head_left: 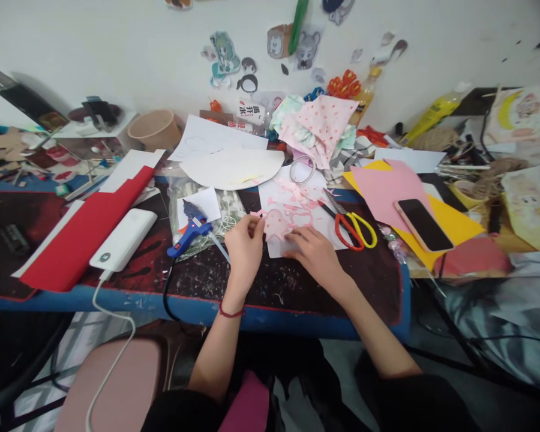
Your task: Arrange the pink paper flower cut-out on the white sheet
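Note:
My left hand [243, 247] pinches the edge of a pink paper cut-out [276, 223] that lies on a white sheet [324, 225] on the dark desk mat [234, 279]. My right hand [312, 252] rests flat on the white sheet just right of the cut-out, fingers spread, pressing it down. Small pink paper scraps [297, 198] lie above the cut-out. A blue glue gun [191, 231] sits to the left of my left hand. Red and yellow scissors [353, 225] lie to the right of my right hand.
A white power bank [123, 239] with cable and red-and-white paper [85, 234] lie left. Pink and yellow sheets with a phone [423, 224] lie right. A tape ring [302, 169], patterned cloth [321, 123], a beige bowl [155, 129] and clutter line the wall. A pink stool [117, 384] stands below.

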### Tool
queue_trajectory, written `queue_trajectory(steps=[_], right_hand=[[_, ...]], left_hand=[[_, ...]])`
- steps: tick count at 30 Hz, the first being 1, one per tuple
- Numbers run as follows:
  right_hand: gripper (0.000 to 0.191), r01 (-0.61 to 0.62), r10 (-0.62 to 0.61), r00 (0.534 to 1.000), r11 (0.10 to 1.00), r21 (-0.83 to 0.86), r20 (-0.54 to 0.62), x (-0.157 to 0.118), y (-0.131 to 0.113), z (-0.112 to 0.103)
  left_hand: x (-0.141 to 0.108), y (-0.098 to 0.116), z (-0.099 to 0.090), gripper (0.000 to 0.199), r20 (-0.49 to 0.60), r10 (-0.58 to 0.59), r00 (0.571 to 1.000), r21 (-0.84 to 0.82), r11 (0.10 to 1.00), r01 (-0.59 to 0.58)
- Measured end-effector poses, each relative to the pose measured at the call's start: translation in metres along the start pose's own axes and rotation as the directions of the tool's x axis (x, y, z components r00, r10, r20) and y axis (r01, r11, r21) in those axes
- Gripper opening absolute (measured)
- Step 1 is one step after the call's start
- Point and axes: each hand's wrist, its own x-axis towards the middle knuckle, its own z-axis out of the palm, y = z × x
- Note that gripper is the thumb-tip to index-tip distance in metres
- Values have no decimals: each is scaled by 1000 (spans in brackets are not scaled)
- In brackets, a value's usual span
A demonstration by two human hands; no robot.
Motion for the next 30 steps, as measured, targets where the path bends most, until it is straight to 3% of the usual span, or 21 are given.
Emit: queue_trajectory(steps=[5,11,14,18,22,30], right_hand=[[32,-29,30,998,999,35,-54,-6,0,8],[30,-11,21,997,992,126,-79,-9,2,9],[22,-40,64,992,978,205,-111,-3,8,7],[20,-156,226,950,941,299,-215,8,15,7],[23,-220,330,892,913,343,-308,14,13,15],[24,-190,282,895,942,278,-345,5,8,23]], left_hand=[[-13,3,-4,15,-63,20,998,-30,999,-22],[-16,2,-15,14,-49,39,998,10,999,-38],[-13,-1,-8,17,3,26,1000,54,998,-26],[-12,-9,11,29,61,-11,998,132,991,3],[-15,-13,24,18,48,-22,999,237,972,10],[-22,-15,36,23,18,39,999,410,911,-43]])
